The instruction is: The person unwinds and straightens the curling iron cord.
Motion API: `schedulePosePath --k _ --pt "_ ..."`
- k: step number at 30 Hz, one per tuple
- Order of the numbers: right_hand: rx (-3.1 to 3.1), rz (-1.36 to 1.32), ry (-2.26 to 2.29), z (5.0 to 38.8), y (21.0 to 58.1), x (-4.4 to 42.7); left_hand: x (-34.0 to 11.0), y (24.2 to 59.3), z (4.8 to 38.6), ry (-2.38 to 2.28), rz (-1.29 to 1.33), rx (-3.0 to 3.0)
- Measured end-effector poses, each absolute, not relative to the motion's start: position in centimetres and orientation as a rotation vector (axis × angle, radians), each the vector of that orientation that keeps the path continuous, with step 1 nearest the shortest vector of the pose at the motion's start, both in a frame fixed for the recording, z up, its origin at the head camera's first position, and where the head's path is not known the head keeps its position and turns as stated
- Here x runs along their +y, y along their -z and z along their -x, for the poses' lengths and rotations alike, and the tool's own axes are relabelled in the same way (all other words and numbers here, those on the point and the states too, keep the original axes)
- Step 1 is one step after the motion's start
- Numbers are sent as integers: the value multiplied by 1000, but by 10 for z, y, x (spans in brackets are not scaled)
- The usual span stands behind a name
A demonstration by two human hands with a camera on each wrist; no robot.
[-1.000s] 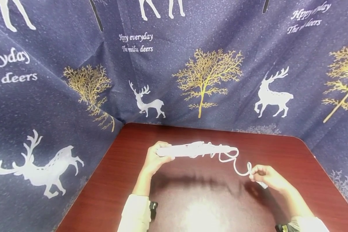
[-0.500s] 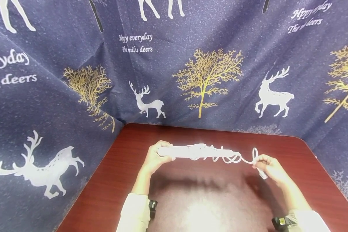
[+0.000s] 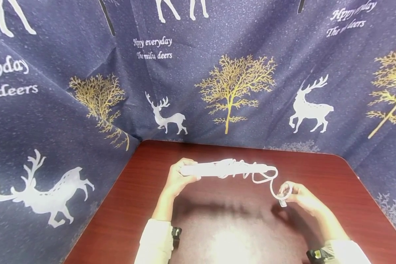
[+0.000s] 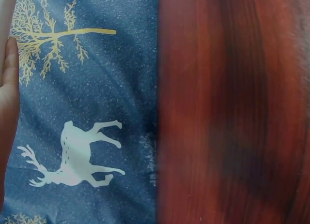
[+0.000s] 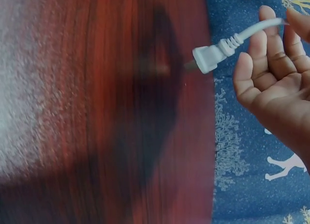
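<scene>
My left hand (image 3: 178,178) grips the left end of a long white bar that looks like a power strip (image 3: 208,169), held up above the table. White cord (image 3: 274,187) winds loosely around the strip's right half and loops off its right end. My right hand (image 3: 303,200) pinches the cord near its end, between thumb and fingertips. From that pinch hangs a white two-part plug (image 5: 207,58), pointing away from the palm in the right wrist view. Only the edge of my left hand (image 4: 8,108) shows in the left wrist view, against the strip.
The reddish-brown wooden table (image 3: 118,220) lies beneath both hands, with a bright glare at its front middle. Behind and to the left hangs a blue cloth (image 3: 198,73) printed with deer and trees. Dark wrist cameras sit at both sleeves.
My right hand rose with the cord end, then came down and to the left, bringing the plug closer to the strip. My left hand and the strip barely moved.
</scene>
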State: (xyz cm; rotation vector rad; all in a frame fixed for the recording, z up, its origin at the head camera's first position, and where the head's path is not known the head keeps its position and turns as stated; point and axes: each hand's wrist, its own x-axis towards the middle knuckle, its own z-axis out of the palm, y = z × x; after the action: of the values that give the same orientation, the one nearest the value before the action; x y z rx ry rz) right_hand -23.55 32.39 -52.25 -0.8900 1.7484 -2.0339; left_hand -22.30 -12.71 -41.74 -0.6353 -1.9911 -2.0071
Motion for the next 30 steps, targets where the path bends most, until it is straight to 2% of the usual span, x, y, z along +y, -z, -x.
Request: schedulePosePath --k 7,15,22,30 --pt "1908 949 1978 219 493 304 -126 417 224 2029 659 -1965" --pt "1814 1022 1960 213 495 310 -124 418 223 2009 674 -2003" --pt "2290 783 1880 205 466 307 -124 421 222 2009 670 -2025" --pt "2281 836 1998 198 444 288 -127 423 222 2016 645 -2015"
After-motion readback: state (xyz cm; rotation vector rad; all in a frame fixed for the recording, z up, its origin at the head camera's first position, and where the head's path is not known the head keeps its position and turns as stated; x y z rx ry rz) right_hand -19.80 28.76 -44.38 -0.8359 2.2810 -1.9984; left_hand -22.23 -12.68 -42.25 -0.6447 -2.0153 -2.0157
